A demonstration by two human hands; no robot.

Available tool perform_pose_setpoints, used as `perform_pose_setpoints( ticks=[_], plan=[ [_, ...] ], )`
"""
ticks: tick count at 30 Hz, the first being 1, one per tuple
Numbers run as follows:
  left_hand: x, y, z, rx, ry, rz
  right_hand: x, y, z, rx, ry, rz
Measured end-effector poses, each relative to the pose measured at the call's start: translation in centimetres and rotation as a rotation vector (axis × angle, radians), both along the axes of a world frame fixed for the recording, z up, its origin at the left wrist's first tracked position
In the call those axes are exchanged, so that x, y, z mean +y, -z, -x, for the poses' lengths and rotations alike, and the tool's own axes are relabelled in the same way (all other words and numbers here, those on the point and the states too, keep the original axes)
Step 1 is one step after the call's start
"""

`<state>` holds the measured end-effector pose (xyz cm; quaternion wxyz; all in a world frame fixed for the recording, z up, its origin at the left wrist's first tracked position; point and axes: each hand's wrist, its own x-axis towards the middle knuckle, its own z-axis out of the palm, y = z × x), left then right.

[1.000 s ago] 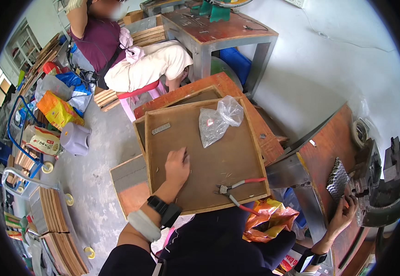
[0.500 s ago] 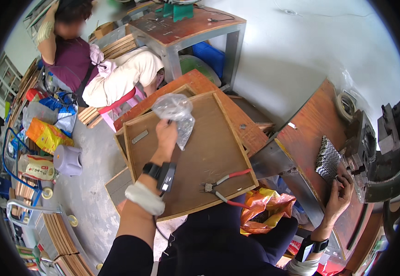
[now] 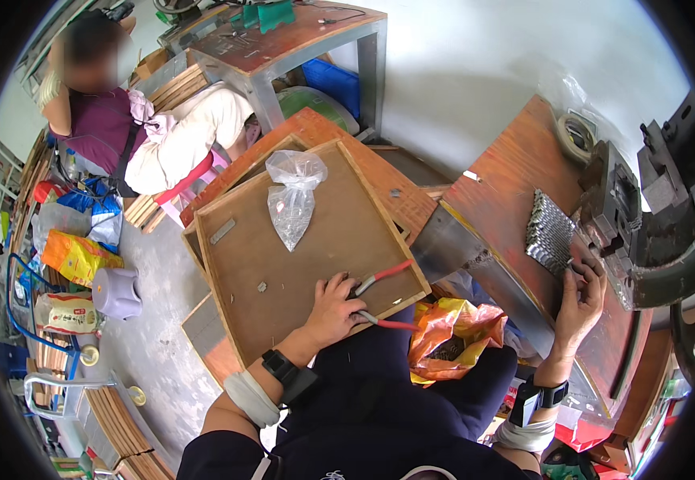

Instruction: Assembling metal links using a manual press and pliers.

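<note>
My left hand (image 3: 334,310) is closed over the jaw end of the pliers (image 3: 387,323), whose red handles stick out to the right over the tray's edge. Under them is a shallow wooden tray (image 3: 227,308) with a thin rim. A clear plastic bag (image 3: 293,210) with small pieces inside lies in its far half. Over on the right bench, my right hand (image 3: 579,304) has its fingertips pinched together at the near corner of a stack of small shiny metal pieces (image 3: 549,232). Whatever is between those fingers is too small to make out.
A dark metal machine (image 3: 627,232) stands right of the metal pieces, with a tape roll (image 3: 576,134) behind. An orange plastic sack (image 3: 453,336) sits below the tray. Far left, a person (image 3: 99,120) sits beside a purple stool (image 3: 117,293) and several bags.
My left hand has let go of the plastic bag, which now lies in the tray, and has come nearer to grip the pliers. My right hand stays by the metal pieces. The view has shifted.
</note>
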<state>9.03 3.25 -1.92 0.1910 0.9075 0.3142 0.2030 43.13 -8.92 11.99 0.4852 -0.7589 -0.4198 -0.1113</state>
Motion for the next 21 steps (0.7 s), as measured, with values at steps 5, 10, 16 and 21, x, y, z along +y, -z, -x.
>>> perform_pose_setpoints(
  ticks=[5, 10, 16, 21],
  plan=[
    [3.3, 0.9, 0.2, -0.314, -0.225, 0.295, -0.2, 0.0, -0.4, -0.116, 0.009, -0.013],
    [5.9, 0.5, 1.0, -0.109, -0.415, -0.073, 0.6, -0.3, 0.4, 0.015, -0.026, -0.002],
    [1.9, 0.0, 0.4, -0.082, -0.376, -0.13, 0.1, 0.4, -0.5, -0.05, -0.024, -0.04],
    [0.0, 1.6, 7.3, -0.051, -0.604, -0.146, -1.0, 0.9, -1.5, -0.038, -0.027, 0.058]
  ],
)
